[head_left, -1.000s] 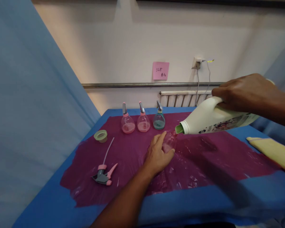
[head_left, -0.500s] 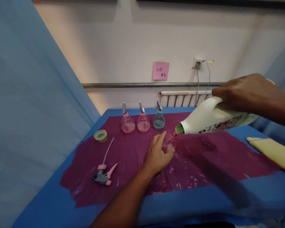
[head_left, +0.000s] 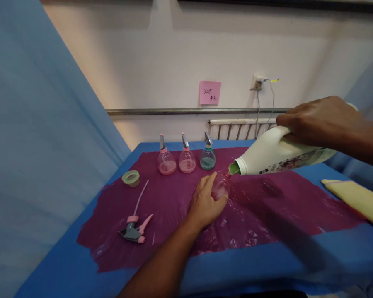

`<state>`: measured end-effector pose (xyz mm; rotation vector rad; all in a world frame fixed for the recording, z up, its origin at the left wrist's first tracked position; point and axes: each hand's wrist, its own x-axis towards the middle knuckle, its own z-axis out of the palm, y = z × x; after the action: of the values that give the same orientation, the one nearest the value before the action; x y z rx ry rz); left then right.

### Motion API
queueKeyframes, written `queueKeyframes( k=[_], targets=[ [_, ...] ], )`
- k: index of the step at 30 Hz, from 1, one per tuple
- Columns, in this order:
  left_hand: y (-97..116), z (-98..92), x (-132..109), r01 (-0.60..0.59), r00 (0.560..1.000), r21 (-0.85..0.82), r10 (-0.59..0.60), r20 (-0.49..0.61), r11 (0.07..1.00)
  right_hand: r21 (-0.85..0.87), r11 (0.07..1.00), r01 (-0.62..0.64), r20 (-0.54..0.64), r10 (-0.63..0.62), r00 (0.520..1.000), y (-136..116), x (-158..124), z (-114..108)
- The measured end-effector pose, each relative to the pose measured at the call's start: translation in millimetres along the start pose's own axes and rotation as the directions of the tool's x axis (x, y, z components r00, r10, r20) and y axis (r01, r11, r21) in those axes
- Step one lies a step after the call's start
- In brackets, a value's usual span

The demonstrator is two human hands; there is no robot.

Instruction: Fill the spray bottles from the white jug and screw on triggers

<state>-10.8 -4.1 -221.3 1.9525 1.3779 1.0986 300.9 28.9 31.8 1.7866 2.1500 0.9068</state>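
Observation:
My left hand (head_left: 207,200) is wrapped round a clear pink spray bottle (head_left: 220,187) without its spray head, on the purple plastic sheet (head_left: 168,198). Gripped by its handle, a large cream jug (head_left: 264,155) tilts down to the left in my right hand (head_left: 321,120). Its green spout (head_left: 234,168) meets the pink bottle's neck; whether liquid is flowing, I cannot make out. A grey and pink spray head (head_left: 133,229) with a thin tube lies left of my left forearm. Beyond it stands a pale green cap (head_left: 131,178).
Two pink spray bottles (head_left: 166,161) and a teal spray bottle (head_left: 208,158) stand in a row at the back. A folded yellow cloth (head_left: 356,196) lies at the right. Blue cloth (head_left: 267,265) covers the table, with a blue curtain (head_left: 49,124) on the left.
The view has shifted very slightly. Both hands, the tilted jug and the pink bottle keep nearly the same positions.

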Motion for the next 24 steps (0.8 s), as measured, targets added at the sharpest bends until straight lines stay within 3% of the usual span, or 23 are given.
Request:
queueKeyframes(
  k=[12,18,24],
  targets=[
    [3,-1.0,-1,0.002,1.0,-0.007,-0.002,-0.009,1.0,0.073,0.997,0.033,-0.113,-0.024,0.993,3,0,10],
    [4,-1.3,0,0.008,1.0,0.0,-0.008,0.0,1.0,0.049,0.998,0.024,-0.044,-0.022,0.999,1,-2,6],
    [6,-2.8,-1,0.022,1.0,0.0,-0.022,-0.005,1.0,0.085,0.995,0.042,-0.146,-0.029,0.989,6,-3,27]
  ],
)
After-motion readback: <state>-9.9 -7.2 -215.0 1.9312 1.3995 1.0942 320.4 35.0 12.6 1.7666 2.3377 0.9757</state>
